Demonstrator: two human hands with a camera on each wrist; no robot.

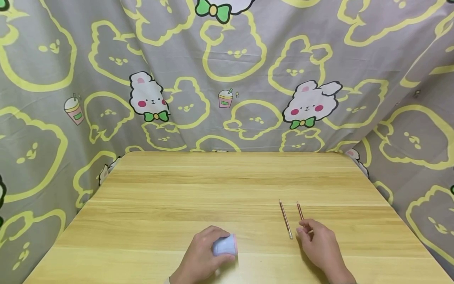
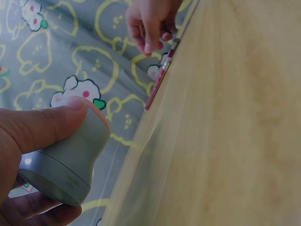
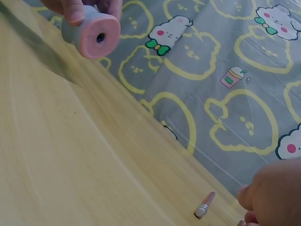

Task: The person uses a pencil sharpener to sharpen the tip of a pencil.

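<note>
My left hand [image 1: 202, 252] holds a light-blue pencil sharpener [image 1: 224, 245], thumb on one side and fingers on the other. Tipped on its side above the table, the sharpener turns its pink face, with a dark round hole, toward the right wrist camera [image 3: 106, 37]. Two reddish pencils lie on the right of the table. The left pencil [image 1: 285, 219] has its eraser end toward me. Over the near end of the right pencil [image 1: 300, 210] is my right hand [image 1: 319, 242], fingers loosely bent and thumb apart. Its fingers hide that end, and contact is unclear.
The wood-grain table [image 1: 198, 189] reaches back to a grey curtain [image 1: 248, 79] printed with yellow outlines and white rabbits. The curtain also hangs along the left and right sides.
</note>
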